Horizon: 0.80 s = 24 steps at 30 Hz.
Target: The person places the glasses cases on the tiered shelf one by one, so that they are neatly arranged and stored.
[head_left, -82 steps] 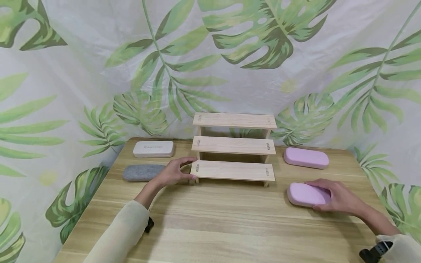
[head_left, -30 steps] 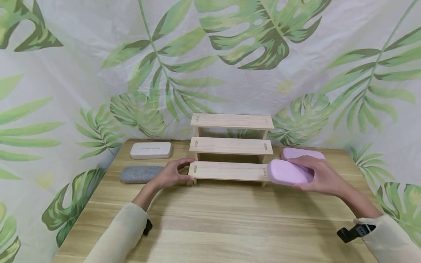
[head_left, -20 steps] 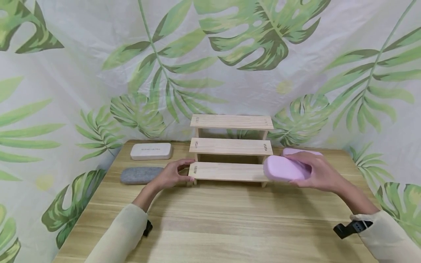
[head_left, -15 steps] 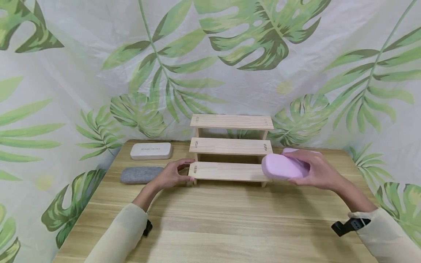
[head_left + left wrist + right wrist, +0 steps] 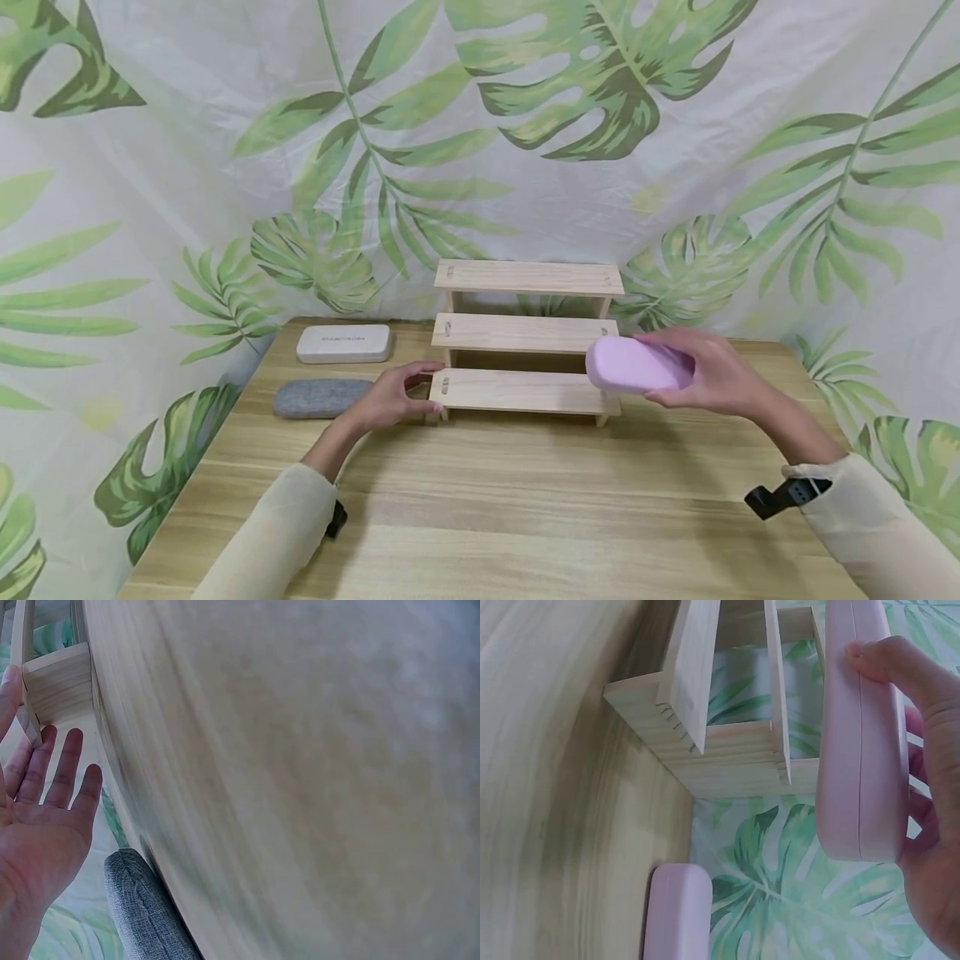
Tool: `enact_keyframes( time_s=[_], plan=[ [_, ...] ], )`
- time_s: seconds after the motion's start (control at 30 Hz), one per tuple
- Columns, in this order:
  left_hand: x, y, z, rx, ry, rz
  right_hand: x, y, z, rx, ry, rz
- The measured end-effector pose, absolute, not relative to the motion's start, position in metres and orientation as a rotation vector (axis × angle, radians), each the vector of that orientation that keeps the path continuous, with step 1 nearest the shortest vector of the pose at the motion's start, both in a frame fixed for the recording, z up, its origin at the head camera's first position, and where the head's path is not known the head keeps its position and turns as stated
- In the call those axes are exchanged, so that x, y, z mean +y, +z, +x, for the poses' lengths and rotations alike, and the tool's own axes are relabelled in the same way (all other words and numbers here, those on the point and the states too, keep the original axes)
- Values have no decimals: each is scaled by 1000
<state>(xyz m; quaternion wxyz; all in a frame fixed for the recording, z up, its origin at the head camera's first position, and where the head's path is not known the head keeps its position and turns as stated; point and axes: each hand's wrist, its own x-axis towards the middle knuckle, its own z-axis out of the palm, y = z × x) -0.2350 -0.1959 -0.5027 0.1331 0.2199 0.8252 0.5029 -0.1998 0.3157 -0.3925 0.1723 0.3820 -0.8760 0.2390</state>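
My right hand (image 5: 708, 371) grips one end of a pink glasses case (image 5: 637, 364), thumb on the near side and fingers behind. The case is raised off the table, overlapping the right ends of the lower two shelves of a three-step wooden display stand (image 5: 525, 390). In the right wrist view, the thumb presses the case (image 5: 859, 750) near its seam. My left hand (image 5: 393, 396) holds the left end of the stand's bottom shelf between thumb and forefinger; its other fingers (image 5: 66, 765) extend loosely in the left wrist view.
A white hard case (image 5: 345, 344) and a grey fabric case (image 5: 318, 398) lie on the wooden table (image 5: 480, 517) at left. Another pink case (image 5: 679, 915) lies right of the stand, hidden behind my hand in the head view. A leaf-print cloth (image 5: 555, 208) hangs behind.
My right hand has lifted the nearer pink case off the table and carried it left and up to the stand's right end. The left hand stays at the bottom shelf.
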Motion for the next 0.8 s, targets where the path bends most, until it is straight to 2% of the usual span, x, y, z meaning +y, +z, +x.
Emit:
enact_keyframes(
  time_s=[0.8],
  plan=[
    [-197,-508,-237,2414,1453,638,291,-380,-218,-2487,721,1062]
  ],
)
